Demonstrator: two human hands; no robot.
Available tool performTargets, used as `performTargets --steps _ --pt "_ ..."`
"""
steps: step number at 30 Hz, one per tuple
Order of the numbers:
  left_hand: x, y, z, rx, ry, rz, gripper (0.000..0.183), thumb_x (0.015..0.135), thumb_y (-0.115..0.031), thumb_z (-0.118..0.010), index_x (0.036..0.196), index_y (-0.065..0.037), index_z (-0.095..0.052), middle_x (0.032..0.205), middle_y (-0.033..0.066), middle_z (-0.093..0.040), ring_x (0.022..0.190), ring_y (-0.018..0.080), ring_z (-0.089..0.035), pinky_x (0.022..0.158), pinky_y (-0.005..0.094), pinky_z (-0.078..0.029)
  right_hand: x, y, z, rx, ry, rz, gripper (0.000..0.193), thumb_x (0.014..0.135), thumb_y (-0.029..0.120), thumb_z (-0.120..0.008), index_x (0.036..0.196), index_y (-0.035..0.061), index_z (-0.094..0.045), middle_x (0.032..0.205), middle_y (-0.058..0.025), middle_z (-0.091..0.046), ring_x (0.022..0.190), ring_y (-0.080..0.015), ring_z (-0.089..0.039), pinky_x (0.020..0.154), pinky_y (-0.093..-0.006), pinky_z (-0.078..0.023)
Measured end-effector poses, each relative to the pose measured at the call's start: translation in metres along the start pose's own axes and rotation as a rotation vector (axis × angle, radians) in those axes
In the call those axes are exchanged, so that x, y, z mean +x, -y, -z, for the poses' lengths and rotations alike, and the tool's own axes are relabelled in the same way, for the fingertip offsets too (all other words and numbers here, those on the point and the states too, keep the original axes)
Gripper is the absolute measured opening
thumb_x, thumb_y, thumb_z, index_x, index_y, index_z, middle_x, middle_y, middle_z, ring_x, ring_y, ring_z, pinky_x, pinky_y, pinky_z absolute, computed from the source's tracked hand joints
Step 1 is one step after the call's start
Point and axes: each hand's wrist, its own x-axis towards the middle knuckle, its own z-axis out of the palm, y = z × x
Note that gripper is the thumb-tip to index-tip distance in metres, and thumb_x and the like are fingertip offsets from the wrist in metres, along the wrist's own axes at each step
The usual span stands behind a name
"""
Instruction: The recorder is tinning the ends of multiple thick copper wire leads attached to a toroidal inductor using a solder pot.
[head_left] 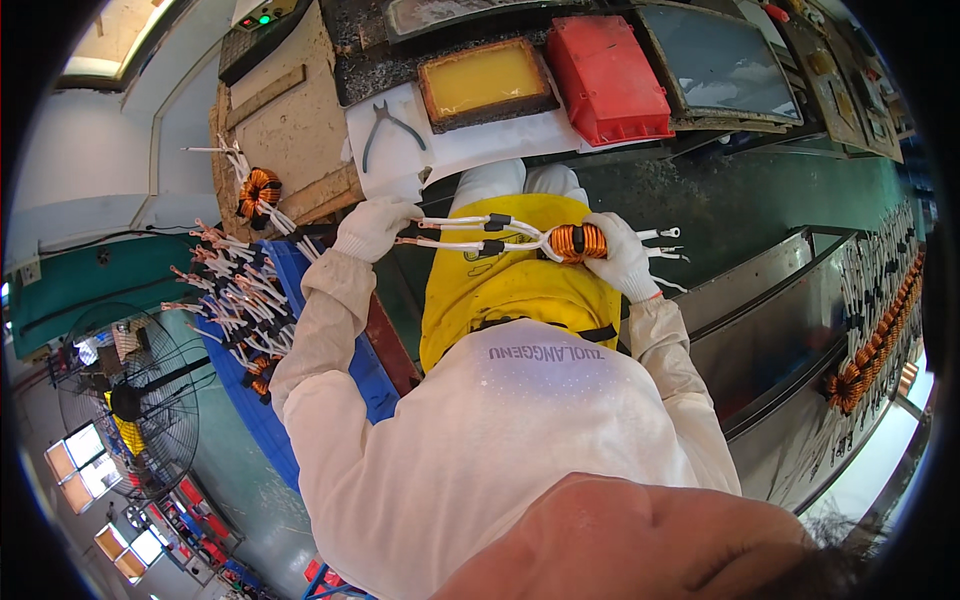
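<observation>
A toroidal coil (577, 243) wound with copper wire is held level above my lap. My right hand (620, 255), in a white glove, is closed around its right side. Long white-sleeved leads (510, 228) with black bands run left from the coil, and shorter ones stick out past my right hand. My gloved left hand (378, 228) has its fingers pinched at the bare copper-coloured end of the upper lead; the lower lead's end lies just under the fingers. A yellow apron (470, 300) is behind the coil.
A blue bin (265, 420) at left is heaped with coils and leads (240, 285). Another coil (260, 190) rests by the bench edge. Pliers (390, 135), a tray of yellowish material (485, 80) and a red box (608, 80) are ahead. Several coils (880, 335) line the right rack.
</observation>
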Motion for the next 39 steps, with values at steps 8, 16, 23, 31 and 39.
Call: performTargets --steps 8,16,23,31,39 --pt "-0.014 0.052 -0.03 -0.703 -0.171 0.229 0.03 0.09 -0.009 -0.058 0.119 -0.003 -0.062 0.099 0.0114 -0.068 0.089 0.0209 -0.065 0.081 0.0315 -0.052 -0.003 -0.005 0.003 0.062 -0.002 -0.124 0.055 0.068 0.002 -0.076 0.119 0.0085 -0.057 0.112 -0.0142 -0.059 0.106 -0.0352 -0.059 0.092 -0.0378 -0.05" --pt "0.044 -0.054 -0.134 -1.247 0.08 -0.034 0.05 0.088 -0.014 -0.065 0.133 0.003 -0.052 0.119 0.0177 -0.065 0.115 0.0251 -0.06 0.103 0.0344 -0.044 -0.011 -0.019 -0.004 0.266 -0.095 -0.25 0.056 0.071 0.001 -0.075 0.122 0.0057 -0.054 0.114 -0.0135 -0.058 0.106 -0.0306 -0.06 0.095 -0.0338 -0.048" --pt "0.09 -0.104 -0.186 -1.095 0.133 0.058 0.046 0.083 -0.021 -0.063 0.124 0.001 -0.062 0.111 0.0137 -0.068 0.103 0.0224 -0.062 0.091 0.0322 -0.046 -0.025 -0.012 -0.014 0.172 -0.219 -0.174 0.055 0.067 0.005 -0.076 0.119 0.0074 -0.057 0.11 -0.0149 -0.061 0.106 -0.0353 -0.061 0.093 -0.0377 -0.049" --pt "0.076 -0.134 -0.129 -1.733 0.089 -0.028 0.055 0.086 -0.004 -0.059 0.139 0.002 -0.048 0.13 0.0136 -0.059 0.119 0.0243 -0.056 0.102 0.0326 -0.043 0.007 0.047 0.07 -0.085 -0.233 0.06 0.055 0.06 0.002 -0.077 0.112 0.0055 -0.06 0.103 -0.0152 -0.064 0.099 -0.0356 -0.064 0.085 -0.039 -0.052" --pt "0.037 -0.076 -0.087 -1.162 -0.361 -0.085 0.042 0.09 -0.01 -0.059 0.131 -0.004 -0.054 0.127 0.0132 -0.06 0.118 0.0239 -0.058 0.101 0.0337 -0.045 0.106 0.058 0.153 -0.343 -0.34 0.175 0.055 0.065 0.004 -0.075 0.117 0.0063 -0.059 0.108 -0.0171 -0.064 0.103 -0.0365 -0.063 0.088 -0.0397 -0.051"
